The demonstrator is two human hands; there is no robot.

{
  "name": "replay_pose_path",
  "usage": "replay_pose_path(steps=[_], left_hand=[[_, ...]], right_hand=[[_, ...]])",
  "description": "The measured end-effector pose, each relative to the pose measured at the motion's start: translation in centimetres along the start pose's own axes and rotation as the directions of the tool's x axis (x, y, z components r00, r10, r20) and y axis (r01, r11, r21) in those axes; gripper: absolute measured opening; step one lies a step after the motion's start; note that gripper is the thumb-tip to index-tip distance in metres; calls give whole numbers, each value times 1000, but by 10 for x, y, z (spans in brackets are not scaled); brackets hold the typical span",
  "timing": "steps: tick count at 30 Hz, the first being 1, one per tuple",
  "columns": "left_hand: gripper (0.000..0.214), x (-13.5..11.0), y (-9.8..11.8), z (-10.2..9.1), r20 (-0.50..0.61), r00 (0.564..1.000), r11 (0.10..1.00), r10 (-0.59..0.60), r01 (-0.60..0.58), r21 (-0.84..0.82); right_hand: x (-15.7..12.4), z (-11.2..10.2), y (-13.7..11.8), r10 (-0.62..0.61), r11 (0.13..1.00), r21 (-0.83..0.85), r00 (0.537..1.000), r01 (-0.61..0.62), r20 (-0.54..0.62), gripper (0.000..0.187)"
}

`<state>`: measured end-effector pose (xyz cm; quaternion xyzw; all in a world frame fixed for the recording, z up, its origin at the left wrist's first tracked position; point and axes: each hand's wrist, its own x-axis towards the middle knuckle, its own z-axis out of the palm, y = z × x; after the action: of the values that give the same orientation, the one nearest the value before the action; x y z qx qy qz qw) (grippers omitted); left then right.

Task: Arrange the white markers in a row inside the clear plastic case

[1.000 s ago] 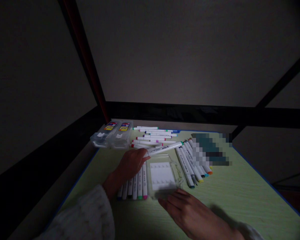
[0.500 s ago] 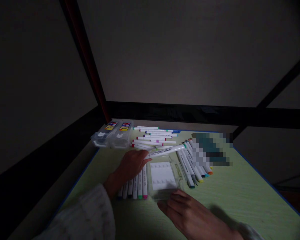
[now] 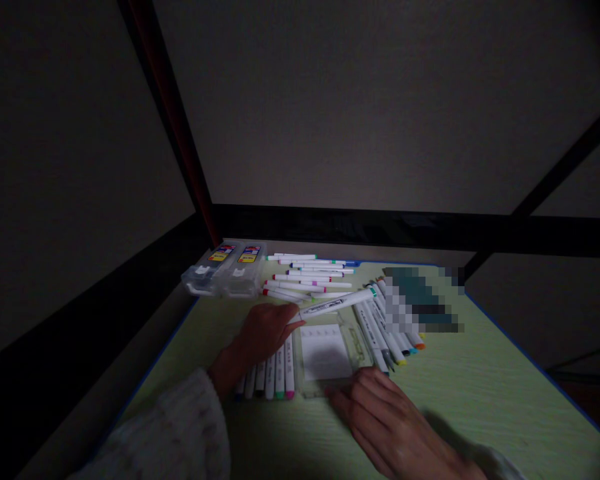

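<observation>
My left hand [image 3: 264, 333] is closed on one end of a white marker [image 3: 336, 306], whose green-tipped end points right and slightly up. Below that hand lies a row of several white markers [image 3: 279, 373] with coloured ends, partly covered by the hand. Under the held marker is a clear plastic case [image 3: 307, 390] with a white printed card [image 3: 326, 353] in it. My right hand [image 3: 387, 417] is at the case's near right corner, thumb apart from the bent fingers and nothing visible in it. Whether its fingertips touch the case I cannot tell.
Two clear plastic boxes [image 3: 240, 275] with labels stand at the back left. Several thin white pens [image 3: 310, 275] lie behind the case. To the right is a pile of several thicker markers [image 3: 377, 330], beside a blurred-out dark patch. The green table [image 3: 480, 387] has a blue edge.
My right hand has moved slightly right along the case's near side, uncovering more of its front edge. My left hand still holds the marker, which has shifted slightly right.
</observation>
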<state>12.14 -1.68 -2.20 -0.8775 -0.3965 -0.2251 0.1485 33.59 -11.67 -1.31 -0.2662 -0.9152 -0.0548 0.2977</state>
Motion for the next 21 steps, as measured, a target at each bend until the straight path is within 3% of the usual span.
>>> replay_pose_path(steps=[4, 9, 18, 21], left_hand=[[34, 0, 2, -2, 60, 996, 998, 64, -64, -12], [31, 0, 6, -4, 94, 982, 986, 165, -165, 1], [35, -2, 7, -2, 18, 971, 971, 238, -238, -2], [36, -3, 7, -4, -6, 962, 962, 272, -272, 13]], right_hand=[[-6, -2, 3, 152, 988, 3, 983, -153, -103, 26], [-10, 0, 8, 304, 945, -31, 910, -325, -282, 32], [-7, 5, 14, 404, 905, -34, 880, -425, -250, 38], [-8, 4, 18, 405, 911, 37, 873, -411, -274, 32]])
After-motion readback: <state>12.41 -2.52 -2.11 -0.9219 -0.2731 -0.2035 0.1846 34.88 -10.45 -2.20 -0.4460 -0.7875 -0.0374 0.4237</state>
